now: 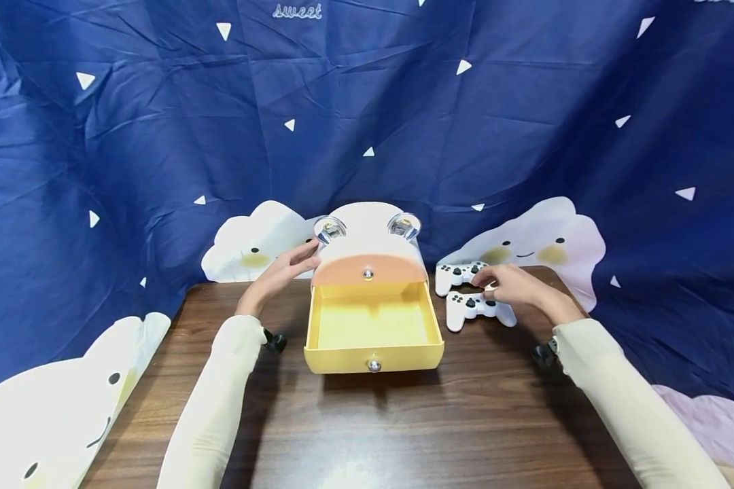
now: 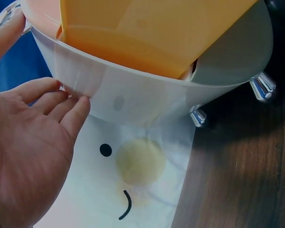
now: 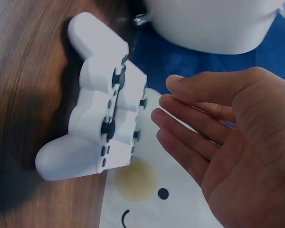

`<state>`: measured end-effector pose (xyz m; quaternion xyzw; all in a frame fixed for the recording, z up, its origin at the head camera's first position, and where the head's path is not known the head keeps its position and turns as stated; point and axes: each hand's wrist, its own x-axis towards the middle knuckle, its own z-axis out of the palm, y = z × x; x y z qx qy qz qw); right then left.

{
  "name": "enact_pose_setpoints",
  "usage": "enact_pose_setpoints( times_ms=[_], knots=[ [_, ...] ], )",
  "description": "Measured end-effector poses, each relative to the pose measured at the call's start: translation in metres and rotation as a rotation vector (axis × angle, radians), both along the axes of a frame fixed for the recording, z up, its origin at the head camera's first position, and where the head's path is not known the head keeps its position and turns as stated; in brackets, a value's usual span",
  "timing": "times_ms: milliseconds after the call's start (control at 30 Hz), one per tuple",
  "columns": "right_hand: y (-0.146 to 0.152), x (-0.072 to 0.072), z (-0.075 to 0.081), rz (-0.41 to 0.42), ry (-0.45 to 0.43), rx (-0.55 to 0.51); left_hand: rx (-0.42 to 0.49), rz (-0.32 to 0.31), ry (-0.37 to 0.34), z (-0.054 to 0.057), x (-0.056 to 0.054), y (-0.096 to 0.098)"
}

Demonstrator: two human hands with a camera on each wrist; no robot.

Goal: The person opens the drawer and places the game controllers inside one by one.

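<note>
A small white cabinet (image 1: 367, 227) with two shiny round eye-like pieces on top stands at the back middle of the table. Its lower yellow drawer (image 1: 342, 360) is pulled out, with a bare inside; the orange upper drawer (image 1: 339, 269) is closed. My left hand (image 1: 287, 268) touches the cabinet's left side with extended fingers, as the left wrist view also shows. Right of the cabinet lie two white game controllers, a front one (image 1: 477, 308) and a back one (image 1: 455, 273). Over them hovers my right hand (image 3: 237, 123), fingers slightly bent, holding nothing and apart from both.
The brown wooden table (image 1: 367, 435) extends in front of the drawer. Behind it hangs a blue curtain (image 1: 367, 88) with white triangles and cloud faces. Short silver legs (image 2: 263, 88) stick out from the cabinet's underside.
</note>
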<state>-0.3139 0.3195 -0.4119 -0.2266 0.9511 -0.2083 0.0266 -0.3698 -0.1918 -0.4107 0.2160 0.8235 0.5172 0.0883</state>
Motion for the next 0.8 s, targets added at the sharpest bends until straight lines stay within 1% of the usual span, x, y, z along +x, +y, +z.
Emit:
enact_pose_setpoints(
  times_ms=[167,267,367,467,600,700,800],
  knots=[
    [0.003,-0.01,-0.009,0.022,-0.046,0.059,0.006,-0.005,-0.003,0.0,0.0,0.002],
    [0.002,-0.016,-0.013,0.051,-0.064,0.096,0.01,-0.003,-0.005,0.0,-0.001,0.002],
    [-0.001,-0.02,-0.016,0.056,-0.094,0.113,0.007,0.002,-0.003,-0.001,-0.002,0.001],
    [-0.004,-0.023,-0.02,0.047,-0.126,0.135,0.002,0.003,-0.002,0.0,-0.002,0.001],
    [-0.005,-0.028,-0.028,0.028,-0.165,0.196,0.004,0.0,-0.014,0.001,-0.001,0.001],
    [-0.005,-0.031,-0.037,0.024,-0.18,0.249,0.011,-0.004,-0.027,0.002,-0.001,0.001],
    [-0.006,-0.033,-0.045,0.022,-0.178,0.264,0.016,-0.011,-0.031,0.002,-0.001,0.001]
  ],
)
